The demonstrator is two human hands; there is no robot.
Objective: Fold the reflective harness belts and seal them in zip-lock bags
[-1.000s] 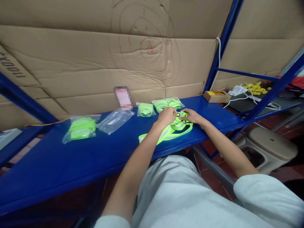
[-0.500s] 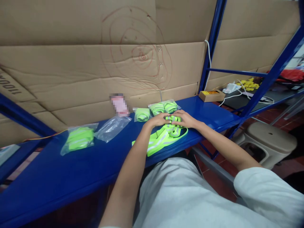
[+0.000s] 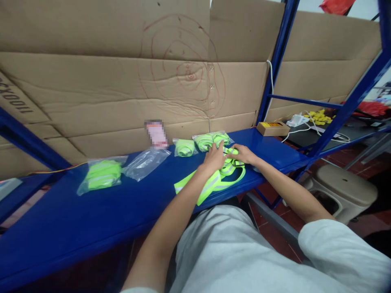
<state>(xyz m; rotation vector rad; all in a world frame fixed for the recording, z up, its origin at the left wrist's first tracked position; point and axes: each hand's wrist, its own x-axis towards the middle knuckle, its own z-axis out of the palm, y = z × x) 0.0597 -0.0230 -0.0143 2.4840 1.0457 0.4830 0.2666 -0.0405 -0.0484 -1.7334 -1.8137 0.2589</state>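
Observation:
A neon yellow-green reflective strap with silvery bands lies partly bundled, partly in loose loops, near the front edge of the blue table. Over the left part of its bundle is my left hand, fingers stretched and apart, their tips pointing away from me. My right hand grips the bundle's right side between thumb and fingers. Just beyond my hands lie rolled green straps in clear bags, and a similar bagged roll sits to their left. My left forearm hides part of the loose strap.
Farther left on the blue table are a bagged strap and a flat clear bag. A blurred pink item leans at the cardboard wall. A small cardboard box stands right; a stool is below.
My left hand has turned, its fingers now spread across the strap instead of curled at it. The bundle's loops have shifted and loosened. My head view has tilted slightly.

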